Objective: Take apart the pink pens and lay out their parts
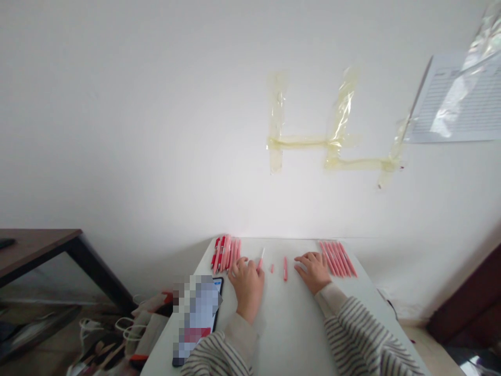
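On the white table (289, 329), our left hand (247, 287) lies back-up with its fingers curled. At its thumb side stands out a slim pink pen part with a pale tip (261, 258), its lower end meeting the hand; we cannot tell whether our fingers pinch it or only touch it. Our right hand (314, 272) is loosely spread, thumb and forefinger parted with nothing visible between them, its outer edge right by a row of pink pens (341, 260). Between our hands lie a short pink piece (272, 268) and, nearer the right, a pink barrel (285, 269). Beyond our left fingers we have a cluster of red and pink pens (234, 249), and beside our left wrist a phone (218, 295).
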`<control>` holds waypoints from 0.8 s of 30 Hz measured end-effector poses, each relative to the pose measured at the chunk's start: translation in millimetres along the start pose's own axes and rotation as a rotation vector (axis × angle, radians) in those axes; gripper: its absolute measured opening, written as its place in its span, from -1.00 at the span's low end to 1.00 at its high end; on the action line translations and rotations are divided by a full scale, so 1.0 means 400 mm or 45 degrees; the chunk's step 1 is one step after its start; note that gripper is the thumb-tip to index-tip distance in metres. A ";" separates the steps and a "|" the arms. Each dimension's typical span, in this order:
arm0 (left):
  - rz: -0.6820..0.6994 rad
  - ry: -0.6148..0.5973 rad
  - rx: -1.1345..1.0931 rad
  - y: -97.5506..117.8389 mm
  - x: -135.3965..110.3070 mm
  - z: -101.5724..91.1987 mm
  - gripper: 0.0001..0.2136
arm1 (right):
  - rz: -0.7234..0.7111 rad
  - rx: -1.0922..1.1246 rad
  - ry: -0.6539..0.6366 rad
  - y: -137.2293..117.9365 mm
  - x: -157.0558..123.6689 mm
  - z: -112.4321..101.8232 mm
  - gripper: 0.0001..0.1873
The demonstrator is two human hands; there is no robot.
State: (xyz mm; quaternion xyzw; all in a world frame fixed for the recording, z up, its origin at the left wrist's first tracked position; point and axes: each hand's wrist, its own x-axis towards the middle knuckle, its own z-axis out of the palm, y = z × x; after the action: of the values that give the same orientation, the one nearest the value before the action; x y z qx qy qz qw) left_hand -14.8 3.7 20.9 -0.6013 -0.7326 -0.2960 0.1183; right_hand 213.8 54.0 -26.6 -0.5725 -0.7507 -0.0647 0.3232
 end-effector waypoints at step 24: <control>0.023 -0.057 0.049 0.018 -0.006 -0.003 -0.82 | 0.083 -0.029 -0.217 -0.010 0.002 -0.027 -0.75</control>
State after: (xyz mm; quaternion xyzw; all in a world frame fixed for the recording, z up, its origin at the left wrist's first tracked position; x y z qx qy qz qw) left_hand -7.6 1.6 22.7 -0.6121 -0.7352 -0.2672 0.1161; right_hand 214.4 48.1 -16.6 -0.6037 -0.7556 -0.0136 0.2538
